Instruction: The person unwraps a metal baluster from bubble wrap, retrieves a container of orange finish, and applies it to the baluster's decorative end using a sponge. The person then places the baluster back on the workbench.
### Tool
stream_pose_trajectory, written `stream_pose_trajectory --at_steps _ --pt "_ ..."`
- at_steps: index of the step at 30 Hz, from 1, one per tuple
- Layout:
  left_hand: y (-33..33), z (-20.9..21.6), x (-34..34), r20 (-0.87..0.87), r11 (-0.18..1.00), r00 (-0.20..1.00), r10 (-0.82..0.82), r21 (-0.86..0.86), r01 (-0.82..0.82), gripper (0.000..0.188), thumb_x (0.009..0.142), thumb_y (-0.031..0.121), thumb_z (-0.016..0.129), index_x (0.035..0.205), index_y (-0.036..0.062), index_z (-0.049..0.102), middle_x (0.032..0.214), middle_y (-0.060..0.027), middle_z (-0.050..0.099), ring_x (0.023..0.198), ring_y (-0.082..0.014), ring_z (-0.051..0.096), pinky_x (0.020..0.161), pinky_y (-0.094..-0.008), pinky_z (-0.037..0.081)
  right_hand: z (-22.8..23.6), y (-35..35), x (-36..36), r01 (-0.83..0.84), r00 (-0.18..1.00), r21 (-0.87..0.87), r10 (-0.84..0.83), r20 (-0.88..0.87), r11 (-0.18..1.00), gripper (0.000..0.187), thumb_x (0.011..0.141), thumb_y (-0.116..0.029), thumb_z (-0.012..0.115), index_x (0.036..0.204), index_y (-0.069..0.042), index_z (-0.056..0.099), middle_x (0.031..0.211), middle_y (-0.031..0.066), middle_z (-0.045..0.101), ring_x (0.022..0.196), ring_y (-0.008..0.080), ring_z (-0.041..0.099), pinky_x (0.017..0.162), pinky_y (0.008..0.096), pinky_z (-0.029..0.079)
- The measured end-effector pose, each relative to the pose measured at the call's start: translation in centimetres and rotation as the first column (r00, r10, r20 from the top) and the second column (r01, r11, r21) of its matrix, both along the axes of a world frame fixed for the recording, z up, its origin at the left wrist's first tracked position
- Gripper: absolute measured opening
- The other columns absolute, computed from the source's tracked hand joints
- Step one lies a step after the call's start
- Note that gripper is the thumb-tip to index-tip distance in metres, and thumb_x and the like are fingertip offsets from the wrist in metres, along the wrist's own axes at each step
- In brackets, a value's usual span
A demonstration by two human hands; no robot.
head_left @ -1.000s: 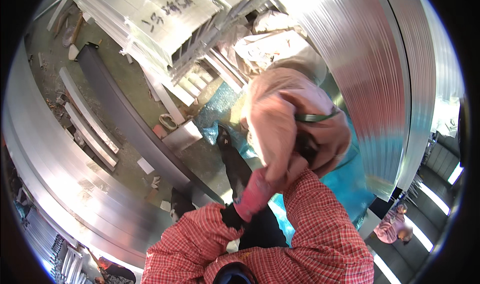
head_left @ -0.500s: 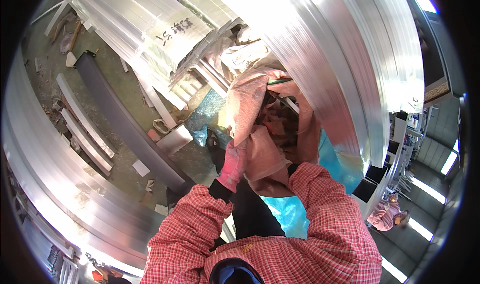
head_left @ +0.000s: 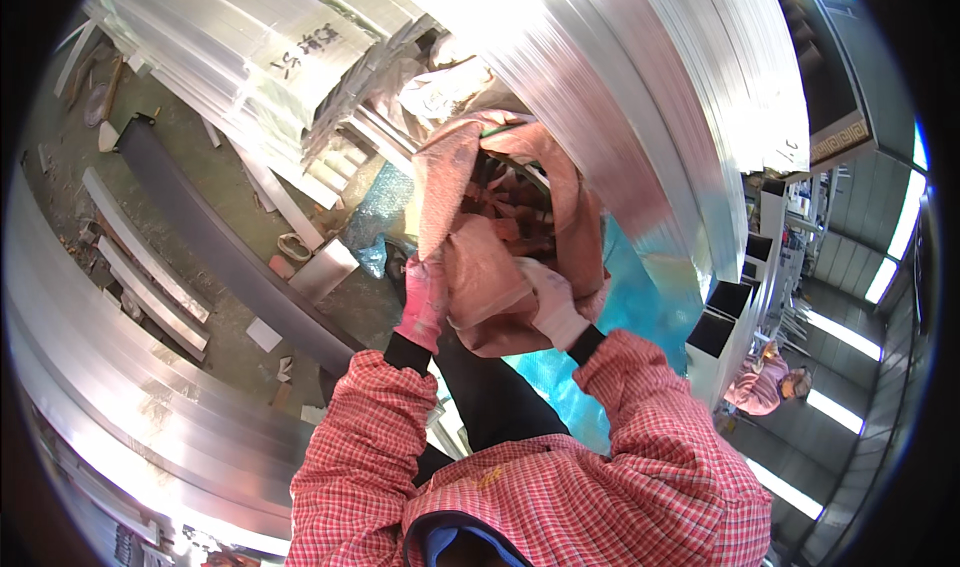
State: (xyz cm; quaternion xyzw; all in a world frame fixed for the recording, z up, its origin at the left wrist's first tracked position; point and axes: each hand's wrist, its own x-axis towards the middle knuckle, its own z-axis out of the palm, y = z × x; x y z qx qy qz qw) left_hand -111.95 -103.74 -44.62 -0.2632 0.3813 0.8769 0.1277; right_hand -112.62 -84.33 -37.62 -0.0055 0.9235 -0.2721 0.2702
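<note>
A pink cloth garment point(head_left: 470, 177) hangs open in front of me, showing a red checked lining inside. My left hand point(head_left: 424, 302), in a pink glove, grips its lower left edge. My right hand point(head_left: 553, 305), in a white glove, grips the bunched lower part of the same garment at the right. Both hands are close together at chest height. My red checked sleeves reach up from the lower edge.
Long shiny aluminium profiles point(head_left: 640, 97) run past on the right and others lie stacked at upper left point(head_left: 250, 47). Blue plastic film point(head_left: 640, 307) lies under the garment. A dark beam point(head_left: 210, 237) and metal offcuts lie on the floor. Another person in pink point(head_left: 765, 382) stands at right.
The garment was bunched over my hands a second ago. Now it is spread open and lifted, and my right hand has come out onto its lower right part.
</note>
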Motion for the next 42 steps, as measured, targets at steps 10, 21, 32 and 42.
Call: stream_pose_trajectory --at_steps 10,21,32,42 --pt "0.1 -0.5 0.8 0.056 0.996 0.997 -0.058 -0.058 0.062 0.049 0.093 0.043 0.050 0.112 -0.0016 0.057 0.096 -0.0063 0.063 0.088 -0.0124 0.055 0.078 -0.0285 0.045 -3.0 19.0 -0.4 0.739 0.669 0.145 -0.689 -0.280 0.658 0.031 0.091 -0.034 0.051 0.096 -0.007 0.063 0.073 0.0058 0.061 0.062 0.0169 0.054 0.054 0.0317 0.043" --pt "1.3 -0.7 0.6 -0.050 0.993 0.997 -0.066 -0.103 0.061 0.044 0.096 0.036 0.049 0.116 -0.0031 0.054 0.108 -0.0090 0.061 0.099 -0.0144 0.056 0.083 -0.0271 0.045 7.1 -3.8 3.3 -0.012 0.996 0.274 0.037 -0.086 0.962 0.024 0.088 -0.029 0.056 0.102 -0.009 0.058 0.097 0.0168 0.060 0.088 0.0378 0.059 0.074 0.0433 0.047" --pt "-0.3 -3.1 1.8 0.159 0.920 0.954 0.253 0.267 -0.288 0.031 0.092 0.022 0.049 0.114 0.0015 0.055 0.103 -0.0059 0.060 0.088 -0.0164 0.059 0.080 -0.0285 0.049 -12.0 -2.3 -1.2 -0.750 0.641 0.524 0.250 0.725 0.404 0.036 0.090 -0.026 0.052 0.124 -0.014 0.052 0.116 0.0096 0.062 0.105 0.0258 0.061 0.079 0.0466 0.050" --pt "1.8 5.0 1.7 -0.036 0.982 0.995 -0.093 0.160 0.098 0.025 0.087 0.019 0.062 0.104 0.0013 0.062 0.089 0.0001 0.061 0.083 -0.0064 0.053 0.072 -0.0237 0.046 -18.1 3.6 -7.8 -0.618 0.744 0.586 0.148 0.651 0.525 0.039 0.090 -0.019 0.047 0.128 -0.012 0.046 0.123 0.0093 0.057 0.107 0.0261 0.060 0.082 0.0441 0.050"
